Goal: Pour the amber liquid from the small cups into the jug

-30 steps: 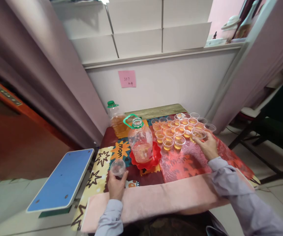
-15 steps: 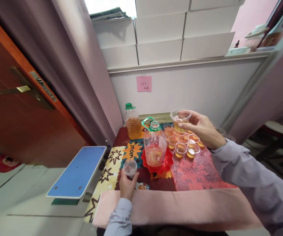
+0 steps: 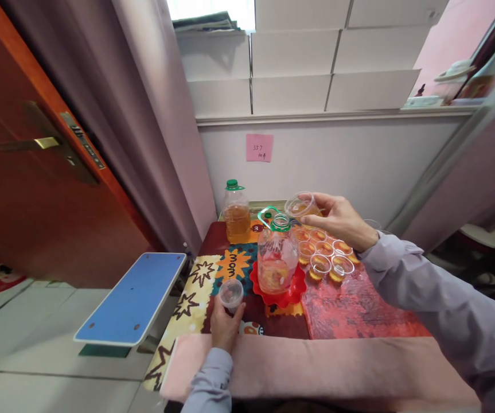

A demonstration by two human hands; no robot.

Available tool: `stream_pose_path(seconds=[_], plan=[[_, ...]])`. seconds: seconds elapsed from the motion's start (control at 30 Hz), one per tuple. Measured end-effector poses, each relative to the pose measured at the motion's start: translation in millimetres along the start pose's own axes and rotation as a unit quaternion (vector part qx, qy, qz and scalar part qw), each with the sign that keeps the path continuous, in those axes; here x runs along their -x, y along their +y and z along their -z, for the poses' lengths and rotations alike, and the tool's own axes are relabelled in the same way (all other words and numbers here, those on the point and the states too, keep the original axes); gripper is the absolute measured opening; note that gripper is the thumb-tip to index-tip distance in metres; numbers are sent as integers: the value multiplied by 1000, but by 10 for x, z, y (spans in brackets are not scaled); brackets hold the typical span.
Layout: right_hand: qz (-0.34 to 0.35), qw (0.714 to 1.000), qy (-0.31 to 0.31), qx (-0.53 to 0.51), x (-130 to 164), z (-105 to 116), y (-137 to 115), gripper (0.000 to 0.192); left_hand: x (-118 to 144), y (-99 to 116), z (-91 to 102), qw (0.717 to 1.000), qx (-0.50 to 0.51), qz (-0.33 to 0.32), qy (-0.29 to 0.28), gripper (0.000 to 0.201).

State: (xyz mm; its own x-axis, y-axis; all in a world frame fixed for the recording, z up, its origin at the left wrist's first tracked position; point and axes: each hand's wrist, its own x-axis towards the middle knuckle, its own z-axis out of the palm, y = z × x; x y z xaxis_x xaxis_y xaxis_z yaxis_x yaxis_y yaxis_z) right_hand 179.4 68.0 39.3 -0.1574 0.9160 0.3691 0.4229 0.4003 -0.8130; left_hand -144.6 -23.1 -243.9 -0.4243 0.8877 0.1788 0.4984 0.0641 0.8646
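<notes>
Cup [image 3: 299,206] of amber liquid tilts over the open jug [image 3: 277,255].

Your head view is evenly lit, soft daylight. Source is the blown-out bright window strip [image 3: 210,10] at top centre; no detail there. Stacked white cardboard boxes [image 3: 294,54] below it cast soft grey shadows onto each other. Small glints on the clear plastic jug with green handle [image 3: 276,258] and the row of clear plastic cups of amber liquid [image 3: 322,255]. Strong wide-angle bending: the brown wooden door [image 3: 36,172] and mauve curtain [image 3: 161,126] lean and curve at the left edge. Your grey sleeve [image 3: 453,321] smears at bottom right. Centre is fairly sharp; the note on the pink paper [image 3: 259,147] is barely readable.
</notes>
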Motion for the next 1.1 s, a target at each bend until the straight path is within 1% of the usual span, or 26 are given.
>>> stream_pose_path(seconds=[0.1, 0.23, 0.47, 0.63, 0.73, 0.9, 1.1], plan=[[15, 997, -2, 72, -22, 30, -34, 57, -3, 5, 1, 1000, 3, -3, 1, 57], [23, 991, -9, 132, -47, 48, -84, 55, 0, 33, 5, 1000, 9, -3, -7, 54], [40, 974, 15, 224, -79, 29, -137, 53, 3, 19, 7, 1000, 10, -13, -4, 54], [60, 964, 20, 258, -85, 36, -152, 50, -1, -4, 2, 1000, 8, -18, -4, 54], [65, 960, 24, 273, -93, 41, -144, 51, -3, -1, -2, 1000, 2, -12, 0, 55], [93, 952, 37, 289, -114, 36, -121, 52, -5, -11, -6, 1000, 2, -14, 1, 57], [95, 945, 35, 312, -134, 37, -142, 53, -7, -14, -3, 1000, 9, -15, -5, 58]])
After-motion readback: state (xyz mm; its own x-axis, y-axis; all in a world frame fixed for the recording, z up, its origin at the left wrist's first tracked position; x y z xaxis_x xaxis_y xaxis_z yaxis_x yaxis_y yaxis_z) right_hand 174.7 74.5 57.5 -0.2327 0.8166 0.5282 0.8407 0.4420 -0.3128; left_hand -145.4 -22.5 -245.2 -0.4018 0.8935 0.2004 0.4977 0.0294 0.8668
